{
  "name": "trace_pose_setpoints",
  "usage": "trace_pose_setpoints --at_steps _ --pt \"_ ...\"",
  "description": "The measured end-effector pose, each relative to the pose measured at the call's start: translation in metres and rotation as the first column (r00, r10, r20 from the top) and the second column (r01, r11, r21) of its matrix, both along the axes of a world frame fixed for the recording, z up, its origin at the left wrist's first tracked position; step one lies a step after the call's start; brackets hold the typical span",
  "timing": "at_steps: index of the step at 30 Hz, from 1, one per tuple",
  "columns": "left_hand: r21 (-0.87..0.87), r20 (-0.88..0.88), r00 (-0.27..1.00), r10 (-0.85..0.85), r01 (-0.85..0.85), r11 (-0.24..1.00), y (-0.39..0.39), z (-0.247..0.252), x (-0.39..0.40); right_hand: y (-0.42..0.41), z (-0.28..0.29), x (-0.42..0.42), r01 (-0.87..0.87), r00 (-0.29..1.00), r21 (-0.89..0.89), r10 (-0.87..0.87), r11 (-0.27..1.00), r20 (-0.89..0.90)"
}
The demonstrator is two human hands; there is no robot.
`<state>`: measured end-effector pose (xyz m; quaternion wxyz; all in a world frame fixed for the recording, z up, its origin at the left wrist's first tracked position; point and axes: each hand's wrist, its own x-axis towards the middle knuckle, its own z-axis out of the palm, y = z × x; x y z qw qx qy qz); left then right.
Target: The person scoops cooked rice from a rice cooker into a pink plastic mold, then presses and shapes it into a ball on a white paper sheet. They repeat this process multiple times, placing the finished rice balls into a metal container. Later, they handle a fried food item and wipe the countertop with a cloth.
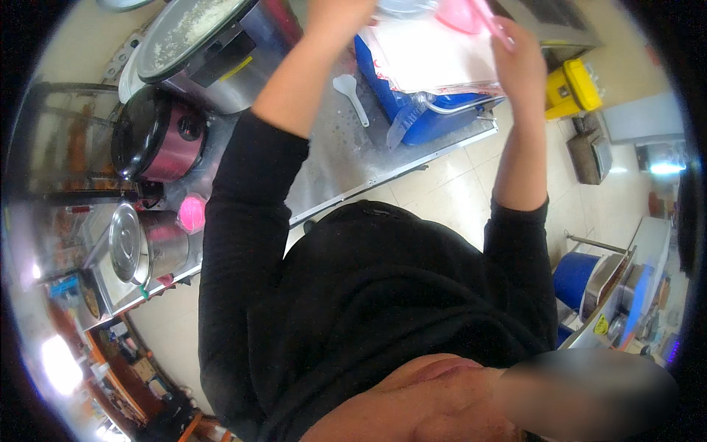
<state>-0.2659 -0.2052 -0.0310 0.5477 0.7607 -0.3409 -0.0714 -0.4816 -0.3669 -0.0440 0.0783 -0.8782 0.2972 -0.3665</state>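
Observation:
My right hand [515,50] is shut on the handle of a pink plastic scoop [461,15] at the top right of centre. My left hand [353,10] is partly cut off by the top edge, beside a clear plastic container [406,8]; its fingers do not show well enough to tell whether they grip it. Below both lies a stack of white paper sheets [436,58] with red print, on a blue plastic crate [425,127]. A white rice paddle [351,98] lies on the metal table [331,171], left of the crate.
A large steel cooker [232,66] with white grains on its lid [193,27] stands at the upper left. Near it are a dark red rice cooker [171,138], a lidded steel pot [165,243] and a bright pink item [191,212]. A yellow bin [571,88] stands at the right.

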Motion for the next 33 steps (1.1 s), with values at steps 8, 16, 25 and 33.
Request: trace_pose_setpoints --at_steps 8,16,25,33 --pt "-0.114 0.209 0.967 0.146 -0.125 0.986 0.008 -0.029 -0.015 0.037 -0.004 0.014 -0.159 0.952 -0.414 0.251 0.896 0.176" --pt "0.037 0.357 0.819 0.449 -0.493 0.869 0.203 -0.171 -0.008 0.178 -0.1 0.041 -0.741 0.655 0.309 0.743 0.596 0.139" --pt "0.754 0.584 0.628 0.513 -0.654 -0.058 0.411 -0.268 -0.019 0.138 -0.242 0.12 -0.09 0.795 0.537 0.385 0.839 -0.468" --pt "0.539 0.463 0.674 0.576 -0.73 0.42 0.423 -0.238 -0.047 0.199 -0.226 0.082 -0.631 0.607 0.248 0.667 0.735 -0.432"
